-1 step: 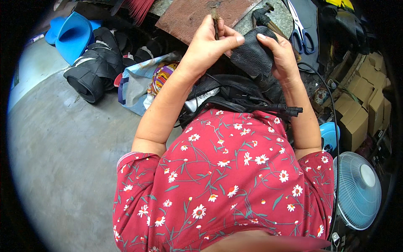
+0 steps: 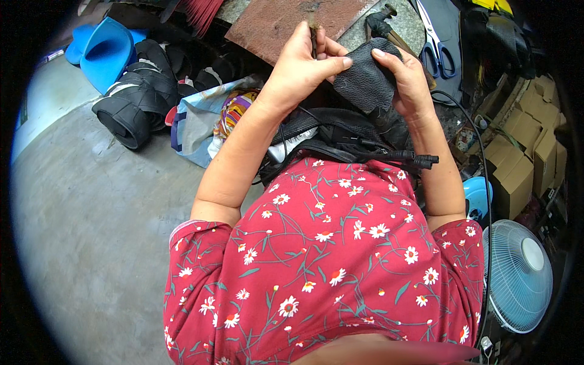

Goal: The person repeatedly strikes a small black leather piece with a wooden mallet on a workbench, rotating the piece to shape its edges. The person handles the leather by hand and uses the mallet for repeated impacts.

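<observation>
- Left hand [image 2: 298,70]: grip clamped on a thin dark tool [image 2: 314,33].
- Right hand [image 2: 410,79]: grip clamped on the black leather piece [image 2: 365,76], held above the lap.
- Cardboard boxes [image 2: 523,158] at right; contents not visible.
- Blue fan [image 2: 517,277] beside them.
</observation>
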